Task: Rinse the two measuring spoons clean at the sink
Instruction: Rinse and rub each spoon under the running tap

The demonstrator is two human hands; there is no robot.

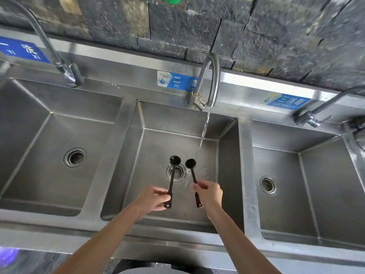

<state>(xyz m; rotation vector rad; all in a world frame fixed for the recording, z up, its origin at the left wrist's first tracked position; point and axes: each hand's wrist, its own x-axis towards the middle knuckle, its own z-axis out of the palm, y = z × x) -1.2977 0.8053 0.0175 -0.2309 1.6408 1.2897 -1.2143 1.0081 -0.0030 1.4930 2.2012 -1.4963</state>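
Both black plastic measuring spoons sit over the middle basin (126,175) of a three-bowl stainless steel sink, bowls pointing toward the back wall, right above the round drain (178,173). Left hand (153,198) has its fingers pinched on the tail end of the left spoon (172,178); right hand (209,193) has its fingers curled around the handle of the right spoon (192,173). Water stream (204,131) from the curved grey faucet (210,76) lands just right of the right spoon's bowl. Plenty of room to the basin walls on every side. The side basins each have their own tap.

Head view, steeply down over sink (245,175)
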